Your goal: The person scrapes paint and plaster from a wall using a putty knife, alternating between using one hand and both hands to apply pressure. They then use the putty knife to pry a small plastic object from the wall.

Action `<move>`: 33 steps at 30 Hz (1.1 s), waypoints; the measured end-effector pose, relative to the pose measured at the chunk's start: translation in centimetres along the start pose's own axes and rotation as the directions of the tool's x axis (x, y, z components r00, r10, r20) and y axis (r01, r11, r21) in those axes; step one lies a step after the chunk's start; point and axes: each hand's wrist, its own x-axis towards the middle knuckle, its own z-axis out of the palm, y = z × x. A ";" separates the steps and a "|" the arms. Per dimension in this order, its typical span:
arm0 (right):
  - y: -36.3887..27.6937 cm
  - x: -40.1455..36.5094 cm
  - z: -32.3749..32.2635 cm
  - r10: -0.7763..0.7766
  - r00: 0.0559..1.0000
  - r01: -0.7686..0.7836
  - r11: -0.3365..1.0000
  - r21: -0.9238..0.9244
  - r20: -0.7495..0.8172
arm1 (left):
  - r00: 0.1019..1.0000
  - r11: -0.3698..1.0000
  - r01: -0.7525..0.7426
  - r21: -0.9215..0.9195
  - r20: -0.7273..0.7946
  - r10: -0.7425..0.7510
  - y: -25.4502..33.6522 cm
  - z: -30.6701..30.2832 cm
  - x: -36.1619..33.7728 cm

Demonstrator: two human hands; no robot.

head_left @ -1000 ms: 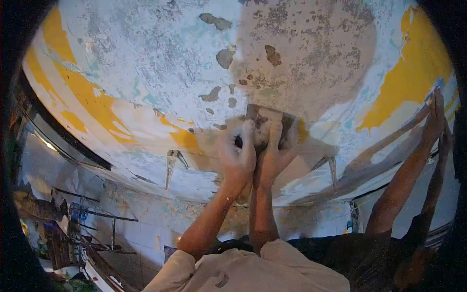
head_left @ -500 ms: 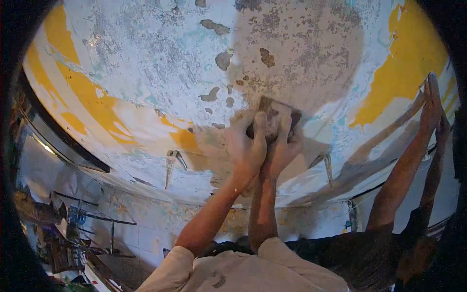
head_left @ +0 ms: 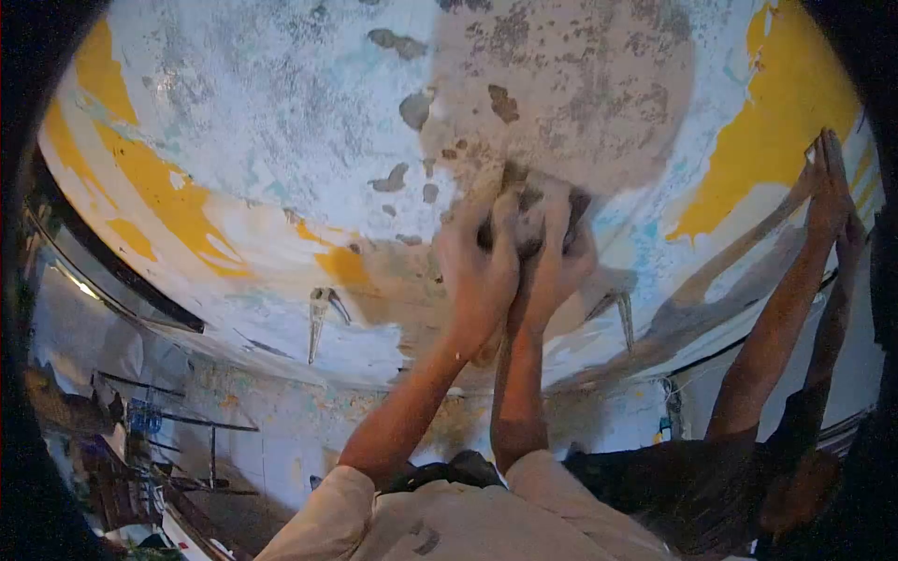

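We see two bare hands raised side by side against a ceiling overhead. The left hand (head_left: 479, 271) and the right hand (head_left: 557, 266) are touching each other, and both are curled around a small dark block (head_left: 535, 208), fingers spread over its face and pressing it flat to the ceiling (head_left: 281, 140). The block is blurred, so we cannot tell what it is made of. Both forearms rise from the bottom of the view, out of pale sleeves (head_left: 355, 505).

The block sits at the lower edge of a large, roundish bare patch (head_left: 580, 84), dull grey-brown and speckled. The rest of the ceiling is flaking white and pale blue paint with small dark chips, crossed by broad yellow patches (head_left: 776, 131) on the far right and along the left.

Below the hands, two thin metal brackets hang from the ceiling, one to the left (head_left: 316, 318) and one to the right (head_left: 622, 313).

At the right edge, another person's hand (head_left: 828, 187) also reaches up to touch the ceiling, well apart from the two hands on the block, with a second arm just behind it.

Lower down we see a stained wall (head_left: 281, 430) meeting the ceiling.
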 end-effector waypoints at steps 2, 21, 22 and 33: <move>-1.1 -2.0 -0.9 -0.014 1.000 0.014 1.000 0.005 -0.008 | 0.993 0.990 0.117 -0.083 0.019 -0.116 -1.0 0.0 -1.9; 1.6 5.4 -2.9 -0.099 0.993 0.098 0.995 0.028 0.057 | 0.980 0.949 0.096 -0.301 -0.140 -0.144 2.5 -2.0 0.8; 0.3 4.5 -2.2 -0.103 0.993 0.102 0.994 0.025 0.050 | 0.961 0.906 0.220 -0.361 -0.081 -0.266 3.5 -3.0 0.7; -0.8 4.5 0.8 -0.131 0.991 0.130 0.991 0.030 0.030 | 0.981 0.969 0.098 -0.229 -0.141 -0.133 1.7 -3.8 2.0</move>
